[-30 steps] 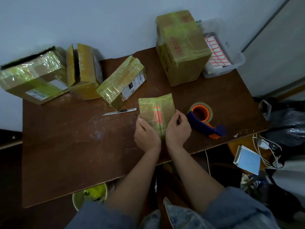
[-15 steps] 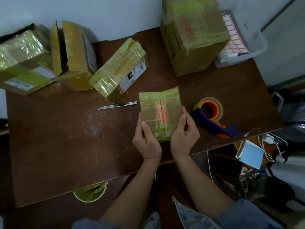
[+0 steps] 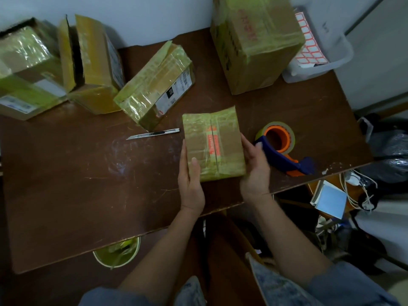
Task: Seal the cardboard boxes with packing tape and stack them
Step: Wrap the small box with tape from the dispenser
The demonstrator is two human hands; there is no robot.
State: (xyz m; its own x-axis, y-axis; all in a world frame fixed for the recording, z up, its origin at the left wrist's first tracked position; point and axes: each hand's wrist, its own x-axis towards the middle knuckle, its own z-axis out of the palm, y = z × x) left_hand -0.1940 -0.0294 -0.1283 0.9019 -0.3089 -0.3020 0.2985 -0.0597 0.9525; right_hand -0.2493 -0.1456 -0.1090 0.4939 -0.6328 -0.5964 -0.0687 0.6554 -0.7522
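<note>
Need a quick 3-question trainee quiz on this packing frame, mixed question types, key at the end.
1. True or false: the small box sits between the left hand and the right hand.
2. Which lies just right of the right hand?
A. utility knife
B. tape dispenser
C. label sheet
3. Fill in: the box second from the left at the table's far edge, the open box, shows a dark ____ between its flaps.

Key
1. True
2. B
3. gap
</note>
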